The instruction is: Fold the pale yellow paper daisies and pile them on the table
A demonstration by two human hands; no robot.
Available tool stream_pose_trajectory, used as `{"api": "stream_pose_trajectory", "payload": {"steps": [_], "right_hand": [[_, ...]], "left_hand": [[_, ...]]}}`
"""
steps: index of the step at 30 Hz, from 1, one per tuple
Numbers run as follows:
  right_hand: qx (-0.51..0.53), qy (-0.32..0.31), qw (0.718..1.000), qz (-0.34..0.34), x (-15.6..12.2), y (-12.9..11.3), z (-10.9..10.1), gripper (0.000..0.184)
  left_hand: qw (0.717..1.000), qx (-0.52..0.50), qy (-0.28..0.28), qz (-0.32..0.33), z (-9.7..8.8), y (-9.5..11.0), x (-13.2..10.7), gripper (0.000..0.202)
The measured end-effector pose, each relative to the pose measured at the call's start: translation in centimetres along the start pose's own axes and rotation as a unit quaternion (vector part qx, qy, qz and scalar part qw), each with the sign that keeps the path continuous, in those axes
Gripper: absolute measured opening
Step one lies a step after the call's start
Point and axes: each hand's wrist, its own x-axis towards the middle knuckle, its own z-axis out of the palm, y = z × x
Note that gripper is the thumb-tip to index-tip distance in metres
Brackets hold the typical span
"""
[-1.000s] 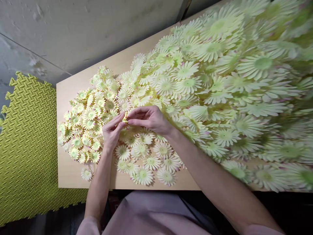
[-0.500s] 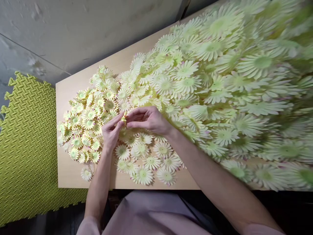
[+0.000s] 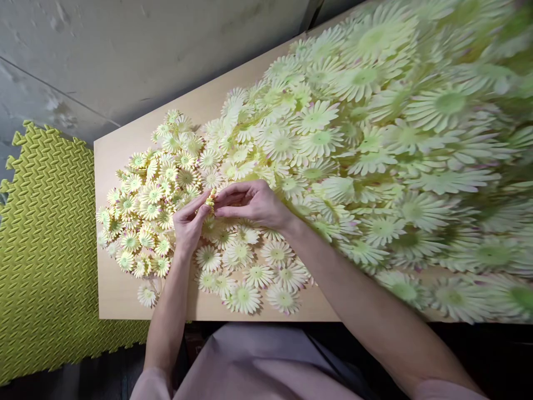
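Between my two hands is a small pale yellow artificial flower, seen edge-on with its petals bunched. My left hand pinches it from the left with thumb and fingers. From the right, the fingertips of my right hand close on the same flower. Beneath and around both hands lie loose flower heads of cream petals with green centres. A heap of smaller, fuller flowers lies left of my left hand. Flatter, wider flower heads spread out beyond my right hand.
A light wooden table carries the flowers, with the large pile reaching far right. Along its back stands a grey wall. A yellow-green foam mat lies by the left end.
Both hands stay in place around the small flower. My right fingertips have shifted very slightly; the piles look the same.
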Motion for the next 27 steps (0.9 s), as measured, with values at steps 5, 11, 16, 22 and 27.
{"api": "stream_pose_trajectory", "payload": {"steps": [5,11,16,22,27], "right_hand": [[-0.007,-0.005,1.000,-0.003,-0.08,0.09,-0.09,0.030],[-0.027,0.011,0.999,-0.024,-0.10,0.50,-0.17,0.028],[-0.049,0.022,0.998,-0.041,-0.21,0.53,-0.01,0.025],[-0.066,0.037,0.996,-0.052,-0.31,0.54,0.01,0.022],[-0.061,0.053,0.996,-0.046,-0.26,0.54,0.23,0.021]], "left_hand": [[1.000,0.004,0.008,-0.010,0.07,0.06,-0.01,0.026],[1.000,0.000,0.018,-0.024,0.05,-0.16,-0.05,0.026],[0.999,-0.004,0.026,-0.035,0.01,-0.44,-0.09,0.027],[0.998,-0.005,0.032,-0.045,0.16,-0.23,-0.07,0.026],[0.998,-0.009,0.012,-0.059,0.18,-0.43,-0.13,0.028]]}}
